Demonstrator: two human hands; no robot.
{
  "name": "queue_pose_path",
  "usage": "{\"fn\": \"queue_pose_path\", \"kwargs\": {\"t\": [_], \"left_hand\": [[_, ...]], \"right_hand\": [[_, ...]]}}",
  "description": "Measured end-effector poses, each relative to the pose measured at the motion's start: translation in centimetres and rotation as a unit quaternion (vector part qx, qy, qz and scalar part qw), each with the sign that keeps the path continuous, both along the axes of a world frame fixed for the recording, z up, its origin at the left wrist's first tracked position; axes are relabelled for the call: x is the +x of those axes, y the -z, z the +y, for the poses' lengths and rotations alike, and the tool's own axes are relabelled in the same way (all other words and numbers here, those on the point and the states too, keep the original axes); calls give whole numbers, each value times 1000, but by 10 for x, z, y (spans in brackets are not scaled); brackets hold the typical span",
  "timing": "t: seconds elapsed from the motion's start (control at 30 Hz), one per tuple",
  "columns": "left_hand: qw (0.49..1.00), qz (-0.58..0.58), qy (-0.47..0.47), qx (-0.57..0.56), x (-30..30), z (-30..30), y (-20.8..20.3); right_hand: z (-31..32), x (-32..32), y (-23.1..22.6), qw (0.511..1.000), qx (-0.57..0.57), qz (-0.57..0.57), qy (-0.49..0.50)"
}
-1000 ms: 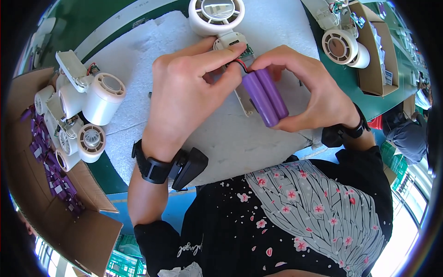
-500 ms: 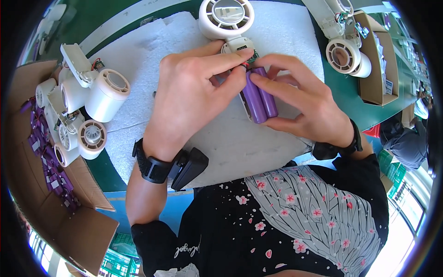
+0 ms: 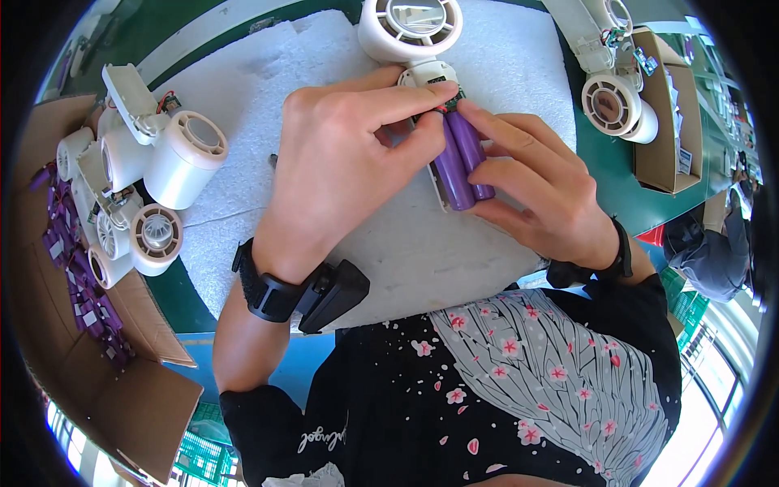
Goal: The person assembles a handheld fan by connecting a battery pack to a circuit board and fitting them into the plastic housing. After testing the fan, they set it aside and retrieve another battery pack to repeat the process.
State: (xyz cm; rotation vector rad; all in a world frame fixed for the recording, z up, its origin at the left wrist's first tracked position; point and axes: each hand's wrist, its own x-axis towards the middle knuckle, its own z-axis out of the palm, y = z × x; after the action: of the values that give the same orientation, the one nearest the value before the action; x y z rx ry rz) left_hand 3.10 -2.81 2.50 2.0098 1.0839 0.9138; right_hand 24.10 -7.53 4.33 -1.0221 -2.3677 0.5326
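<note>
A white handheld fan (image 3: pixel 371 36) lies on the foam sheet with its round head away from me and its handle housing open. Two purple cylindrical batteries (image 3: pixel 456 172), side by side, lie along the handle. A small green circuit board (image 3: pixel 455 98) with red wiring shows at their far end. My left hand (image 3: pixel 345 150) is closed at the handle's neck, thumb and index finger at the wires and board; its other fingertips are hidden. My right hand (image 3: pixel 540 174) grips the batteries from the right, with its index fingertip up by the board.
White foam (image 3: pixel 235 105) covers the green table. More open white fans (image 3: pixel 185 162) stand at left, beside a cardboard box (image 3: pixel 154 406) with purple battery packs (image 3: pixel 85 284). At right are another fan (image 3: pixel 613 105) and a small carton (image 3: pixel 661 158). A person (image 3: pixel 714 260) is beyond.
The fan and both hands have shifted slightly right. My right index finger has moved from the batteries up toward the circuit board, uncovering more of the batteries.
</note>
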Motion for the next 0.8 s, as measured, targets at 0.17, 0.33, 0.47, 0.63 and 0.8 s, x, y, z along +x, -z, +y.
{"fn": "queue_pose_path", "kwargs": {"t": [0.17, 0.33, 0.47, 0.63, 0.8], "left_hand": [[999, 4, 6, -33, -1, 0, -3], [995, -17, 35, -89, -7, 1, -1], [989, -3, 62, -133, -13, 5, -4], [990, -14, 57, -129, -9, 3, -3], [986, 5, 48, -163, -10, 9, -2]], "right_hand": [[5, 1, 4, 1000, 4, 1, -4], [6, -1, 4, 999, -26, 28, 4], [7, -2, 1, 997, -69, 37, 12], [16, -1, -2, 994, -111, 24, 0], [24, -12, -4, 990, -141, 9, 21]]}}
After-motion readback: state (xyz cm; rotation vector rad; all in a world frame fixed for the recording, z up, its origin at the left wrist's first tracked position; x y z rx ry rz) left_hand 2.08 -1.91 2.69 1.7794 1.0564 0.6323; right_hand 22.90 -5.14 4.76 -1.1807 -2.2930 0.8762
